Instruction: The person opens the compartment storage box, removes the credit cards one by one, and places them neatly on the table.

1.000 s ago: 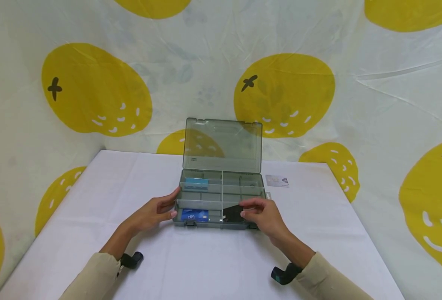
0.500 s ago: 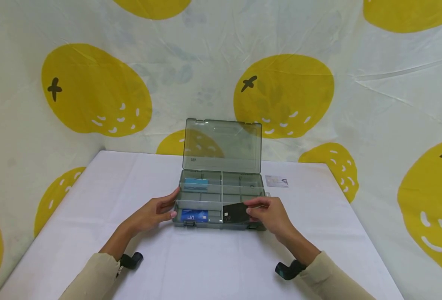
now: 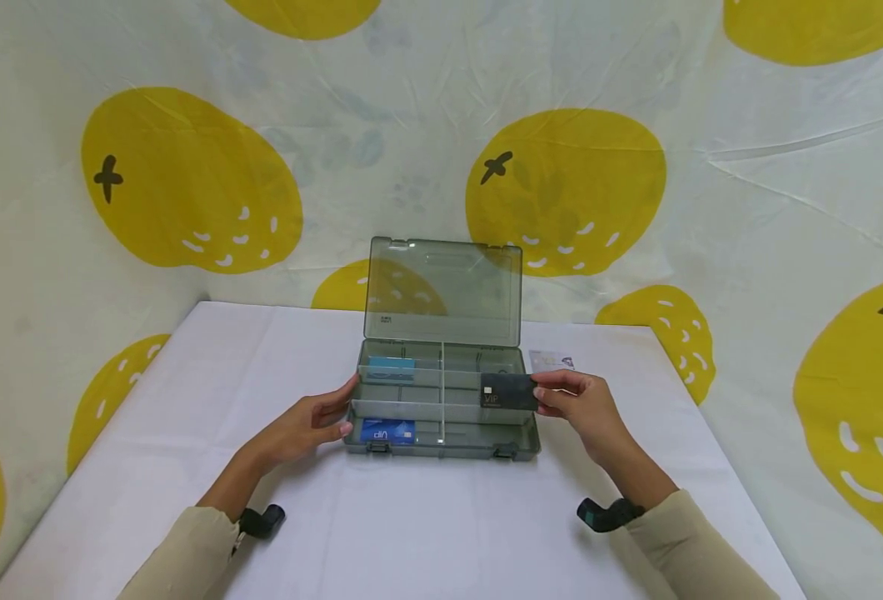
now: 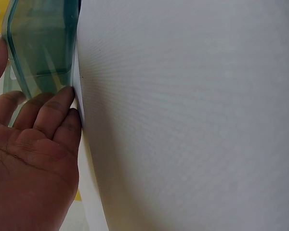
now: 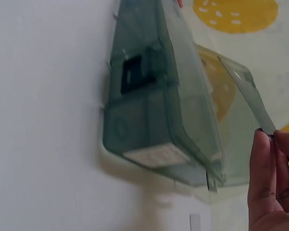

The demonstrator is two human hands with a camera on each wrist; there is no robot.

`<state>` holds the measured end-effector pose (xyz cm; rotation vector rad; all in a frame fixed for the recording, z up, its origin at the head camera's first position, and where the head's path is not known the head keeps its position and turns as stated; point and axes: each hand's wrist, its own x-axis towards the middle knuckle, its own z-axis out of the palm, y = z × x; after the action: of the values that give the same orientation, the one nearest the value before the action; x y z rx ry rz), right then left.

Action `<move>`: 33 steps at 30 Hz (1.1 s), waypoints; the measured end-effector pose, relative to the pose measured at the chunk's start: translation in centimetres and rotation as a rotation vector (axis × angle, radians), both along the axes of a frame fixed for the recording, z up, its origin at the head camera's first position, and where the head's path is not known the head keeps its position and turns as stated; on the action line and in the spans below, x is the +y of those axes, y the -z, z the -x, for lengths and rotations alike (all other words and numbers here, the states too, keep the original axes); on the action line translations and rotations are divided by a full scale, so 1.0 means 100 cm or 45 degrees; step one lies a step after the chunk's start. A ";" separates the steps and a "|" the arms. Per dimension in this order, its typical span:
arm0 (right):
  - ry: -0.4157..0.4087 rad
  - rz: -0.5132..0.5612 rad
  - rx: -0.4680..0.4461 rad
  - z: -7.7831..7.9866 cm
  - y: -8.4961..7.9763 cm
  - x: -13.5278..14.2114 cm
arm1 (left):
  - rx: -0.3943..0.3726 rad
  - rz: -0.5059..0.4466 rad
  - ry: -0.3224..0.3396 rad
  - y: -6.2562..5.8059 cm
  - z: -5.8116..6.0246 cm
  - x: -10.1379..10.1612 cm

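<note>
A translucent grey-green divided storage box (image 3: 441,451) stands on the table with its lid raised. My left hand (image 3: 308,429) holds the box's left side, thumb near the front corner; in the left wrist view the fingers (image 4: 53,113) bend against the wall. Thumb and fingers of my right hand (image 3: 580,408) pinch the right end of a black VIP card (image 3: 507,392) above the right compartments. The right wrist view shows that card (image 5: 248,94) nearly edge-on. A blue VIP card (image 3: 387,431) lies in the front left compartment, a light-blue card (image 3: 391,368) in the back left one.
A silvery card (image 3: 551,360) lies on the white table (image 3: 426,533) right of the box. The see-through lid (image 3: 444,292) stands up at the back, before a patterned cloth (image 3: 381,167) with yellow fruit shapes.
My right hand has lifted the black card out of the front right compartment and carried it up and to the right. The left hand stays at the box.
</note>
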<state>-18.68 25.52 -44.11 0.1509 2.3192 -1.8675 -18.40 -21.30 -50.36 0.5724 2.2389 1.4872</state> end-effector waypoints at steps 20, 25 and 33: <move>0.278 0.249 -0.202 0.031 0.015 0.077 | 0.022 -0.009 0.012 0.001 0.000 0.000; 0.310 0.286 -0.255 0.033 0.020 0.087 | 0.014 -0.010 0.011 0.004 0.001 0.000; 0.347 0.269 -0.292 0.037 0.028 0.097 | 0.019 -0.011 0.014 0.004 0.001 0.000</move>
<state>-22.43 35.26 -46.91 0.6458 2.0173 -2.0769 -18.52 -21.35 -50.73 0.5993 2.2382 1.4929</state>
